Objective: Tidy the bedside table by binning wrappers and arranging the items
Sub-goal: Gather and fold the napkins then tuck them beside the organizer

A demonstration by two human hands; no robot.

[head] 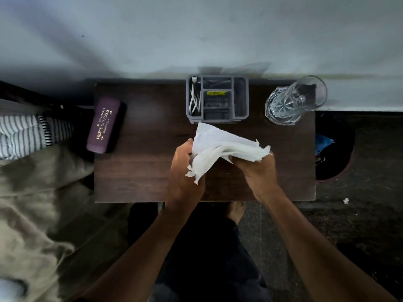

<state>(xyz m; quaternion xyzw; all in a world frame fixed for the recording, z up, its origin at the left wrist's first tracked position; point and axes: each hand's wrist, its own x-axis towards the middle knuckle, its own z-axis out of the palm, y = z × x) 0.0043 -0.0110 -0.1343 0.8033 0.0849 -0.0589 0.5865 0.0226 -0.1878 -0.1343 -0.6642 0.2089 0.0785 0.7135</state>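
A dark wood-grain bedside table [139, 171] stands against a pale, smooth wall, with rough dark flooring below. Above the table's middle, both hands hold a stack of thin white paper napkins [220, 149], soft and ragged at the edges. The left hand [185, 175] curls its fingers around the crumpled left end; the right hand [257, 171] pinches the flatter, layered right end from beneath. Behind them, touching the back edge, sits a grey plastic organiser [245, 101] with rectangular compartments, a white cable [194, 101] coiled in its left slot. A faceted clear glass [294, 101] stands at the right rear corner. A purple, rounded spectacle case [104, 125] lies at the left edge. A dark round bin [335, 149] sits beside the table on the right.
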